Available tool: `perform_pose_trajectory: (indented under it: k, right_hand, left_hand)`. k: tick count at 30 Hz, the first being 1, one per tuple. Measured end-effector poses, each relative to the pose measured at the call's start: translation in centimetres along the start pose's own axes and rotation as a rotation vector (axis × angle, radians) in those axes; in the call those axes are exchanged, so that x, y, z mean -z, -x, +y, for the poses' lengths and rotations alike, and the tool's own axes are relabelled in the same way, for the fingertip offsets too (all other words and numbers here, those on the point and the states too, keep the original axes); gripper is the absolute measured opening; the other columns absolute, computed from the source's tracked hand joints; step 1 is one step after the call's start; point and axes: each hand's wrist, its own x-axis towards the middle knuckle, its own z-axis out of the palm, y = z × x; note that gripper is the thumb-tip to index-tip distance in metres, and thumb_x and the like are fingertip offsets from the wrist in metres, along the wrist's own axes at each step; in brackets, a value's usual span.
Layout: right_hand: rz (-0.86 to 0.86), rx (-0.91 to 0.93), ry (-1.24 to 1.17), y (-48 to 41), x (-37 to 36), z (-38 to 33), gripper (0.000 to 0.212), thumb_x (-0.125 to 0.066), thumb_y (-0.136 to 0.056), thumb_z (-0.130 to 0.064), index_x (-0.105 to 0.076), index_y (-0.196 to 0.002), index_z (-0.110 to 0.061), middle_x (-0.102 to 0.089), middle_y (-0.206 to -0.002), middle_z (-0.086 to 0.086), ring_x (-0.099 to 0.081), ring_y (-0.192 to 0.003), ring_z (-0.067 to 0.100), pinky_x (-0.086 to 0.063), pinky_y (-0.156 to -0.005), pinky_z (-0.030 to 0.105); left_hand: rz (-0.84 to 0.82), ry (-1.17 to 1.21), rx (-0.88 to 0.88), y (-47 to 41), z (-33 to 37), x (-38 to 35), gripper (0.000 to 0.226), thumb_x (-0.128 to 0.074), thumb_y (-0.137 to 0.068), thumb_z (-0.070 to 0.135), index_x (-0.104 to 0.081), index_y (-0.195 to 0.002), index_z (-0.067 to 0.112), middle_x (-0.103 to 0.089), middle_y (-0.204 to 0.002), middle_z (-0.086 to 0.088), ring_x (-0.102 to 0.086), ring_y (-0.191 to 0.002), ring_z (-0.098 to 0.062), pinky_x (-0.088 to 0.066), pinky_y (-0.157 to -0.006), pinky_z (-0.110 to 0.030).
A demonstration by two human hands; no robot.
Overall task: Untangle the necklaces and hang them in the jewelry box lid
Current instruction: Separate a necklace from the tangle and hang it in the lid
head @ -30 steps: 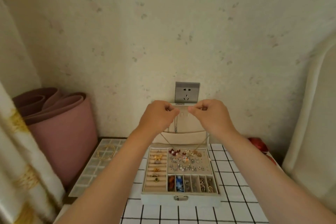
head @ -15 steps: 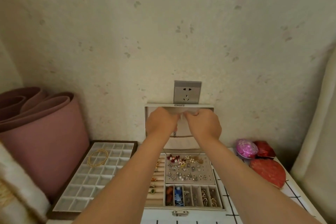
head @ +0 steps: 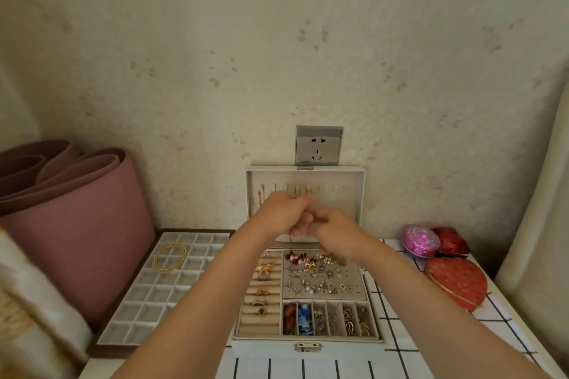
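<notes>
- Two hands are up in the head view, knuckles nearly touching, right in front of the open jewelry box lid (head: 354, 194).
- Left hand (head: 281, 212): fingers curled tight. One thin chain (head: 291, 236) drops just below them, so I'd say it's pinching that.
- Right hand (head: 337, 232): fingers curled in toward the left fingertips, but it's smeared. I can't tell if it's got the chain or nothing.
- My guess on handling: next to weightless, totally limp, slippery between fingertips, and it'll kink or snap if yanked. Best pinched near the clasp end, with the rest hanging free so it doesn't re-knot.
- Behind and just above the fingers: one row of hooks (head: 311, 188) in the lid, too blurry to count. One gold necklace (head: 260, 197) looks hung already, left of the left fingers.
- Below the fingers: one jewelry box (head: 261, 348), its trays full of rings and earrings.
- Well left of the fingers: one grid tray (head: 147, 311) with gold bangles (head: 169, 257) in it. Well right: one pink heart (head: 420, 240) and two red hearts (head: 457, 283).
</notes>
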Motion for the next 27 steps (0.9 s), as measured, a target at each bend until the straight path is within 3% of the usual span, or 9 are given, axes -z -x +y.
perform_pose_trajectory:
  k: [2,4,9,13,17,20,22,27]
  right_hand:
    - [-0.101,-0.017,-0.14,0.8,-0.1,-0.5,0.015,-0.06,-0.092,-0.025,-0.068,-0.104,-0.024,-0.072,-0.098,0.001,-0.059,-0.071,0.015,-0.042,-0.048,0.022]
    - [-0.144,-0.032,-0.202,1.1,0.0,-1.0,0.024,-0.062,-0.087,-0.026,-0.069,-0.109,-0.019,-0.074,-0.101,-0.001,-0.058,-0.075,0.013,-0.037,-0.056,0.023]
    - [-0.197,-0.016,-0.143,1.5,0.7,-2.0,0.021,-0.053,-0.1,-0.023,-0.068,-0.092,-0.011,-0.071,-0.082,0.001,-0.063,-0.074,0.006,-0.05,-0.075,0.021]
    - [-0.109,0.001,-0.058,1.8,1.5,-3.7,0.033,-0.039,-0.106,-0.03,-0.062,-0.092,-0.012,-0.07,-0.08,0.003,-0.06,-0.072,0.015,-0.047,-0.069,0.025]
    - [-0.06,0.053,-0.043,1.9,2.0,-5.4,0.032,-0.037,-0.105,-0.024,-0.058,-0.083,-0.014,-0.066,-0.078,0.003,-0.057,-0.069,0.016,-0.045,-0.066,0.027]
    - [-0.034,0.062,-0.069,2.0,2.2,-6.2,0.034,-0.039,-0.104,-0.022,-0.06,-0.08,-0.011,-0.062,-0.075,0.002,-0.054,-0.066,0.015,-0.047,-0.057,0.018]
    - [-0.013,0.077,-0.057,2.0,2.3,-6.4,0.033,-0.04,-0.104,-0.022,-0.061,-0.083,-0.009,-0.061,-0.078,0.002,-0.054,-0.067,0.013,-0.046,-0.061,0.02]
    - [-0.042,0.026,0.061,2.2,2.9,-5.4,0.033,-0.04,-0.102,-0.022,-0.068,-0.094,-0.006,-0.064,-0.089,0.001,-0.054,-0.072,0.01,-0.039,-0.061,0.022]
  left_hand:
    - [-0.021,0.039,0.004,0.6,0.6,0.1,0.024,-0.059,-0.095,0.018,-0.071,-0.098,-0.001,-0.069,-0.078,-0.007,-0.062,-0.065,-0.018,-0.056,-0.062,-0.026]
    - [-0.037,0.084,0.004,1.0,1.1,0.3,0.024,-0.061,-0.092,0.018,-0.071,-0.1,-0.002,-0.069,-0.082,-0.008,-0.063,-0.071,-0.021,-0.056,-0.069,-0.03]
    - [-0.065,0.079,-0.025,1.2,1.7,0.9,0.017,-0.064,-0.09,0.026,-0.069,-0.09,0.009,-0.065,-0.08,-0.001,-0.059,-0.072,-0.015,-0.053,-0.076,-0.028]
    - [-0.031,-0.135,-0.035,2.0,0.6,1.4,0.026,-0.054,-0.094,0.008,-0.07,-0.114,0.013,-0.069,-0.102,-0.001,-0.059,-0.081,-0.011,-0.044,-0.068,-0.023]
    - [-0.154,-0.196,-0.089,2.9,-1.5,0.5,0.041,-0.047,-0.091,-0.006,-0.062,-0.125,0.012,-0.066,-0.12,0.001,-0.062,-0.09,-0.006,-0.05,-0.069,-0.015]
    - [-0.222,-0.136,-0.097,3.1,-2.0,-0.4,0.027,-0.062,-0.093,0.014,-0.065,-0.12,0.011,-0.07,-0.105,0.002,-0.063,-0.07,-0.004,-0.05,-0.067,-0.012]
    - [-0.2,-0.104,-0.111,2.8,-2.3,-0.5,0.021,-0.062,-0.095,0.016,-0.069,-0.112,0.007,-0.073,-0.091,0.0,-0.061,-0.06,-0.002,-0.051,-0.066,-0.016]
    - [-0.115,-0.053,-0.128,2.3,-2.2,0.0,0.015,-0.059,-0.096,0.014,-0.073,-0.095,0.007,-0.073,-0.079,-0.004,-0.057,-0.058,-0.007,-0.052,-0.066,-0.022]
